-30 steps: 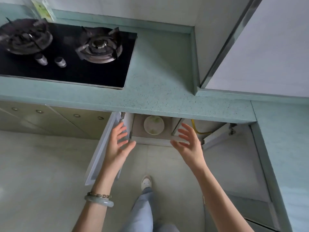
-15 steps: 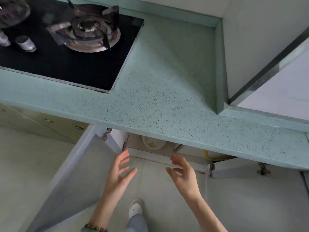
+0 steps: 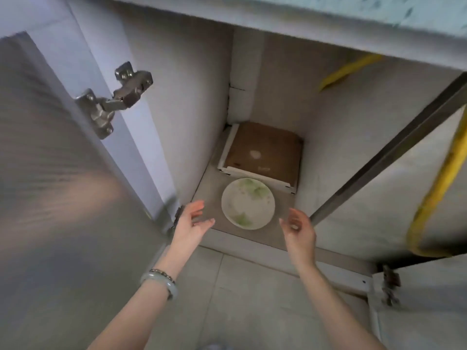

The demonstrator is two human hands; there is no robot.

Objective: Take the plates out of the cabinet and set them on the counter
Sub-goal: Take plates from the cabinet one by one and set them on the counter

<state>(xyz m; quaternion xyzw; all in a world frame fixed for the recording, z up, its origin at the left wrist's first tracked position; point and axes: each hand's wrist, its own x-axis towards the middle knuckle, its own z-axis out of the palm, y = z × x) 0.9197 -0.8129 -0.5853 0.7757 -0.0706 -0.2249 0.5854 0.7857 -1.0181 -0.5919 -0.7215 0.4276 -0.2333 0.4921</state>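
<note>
A white plate (image 3: 248,203) with pale green leaf marks lies flat on the floor of the open cabinet (image 3: 257,236), near its front edge. It may be a stack; I cannot tell. My left hand (image 3: 190,223) hovers just left of the plate, fingers spread and empty. My right hand (image 3: 299,229) hovers just right of it, fingers also apart, holding nothing. Neither hand touches the plate. The teal speckled counter (image 3: 353,13) shows only as a strip along the top edge.
A flat brown-and-white box (image 3: 262,152) lies behind the plate. The left door (image 3: 50,185) stands open with a metal hinge (image 3: 113,99). A metal post (image 3: 389,147) and a yellow hose (image 3: 434,188) border the right side. Tiled floor (image 3: 240,299) lies below.
The view has dropped from above the counter to inside the cabinet. Both hands have moved forward and now flank the plate at the cabinet's front edge.
</note>
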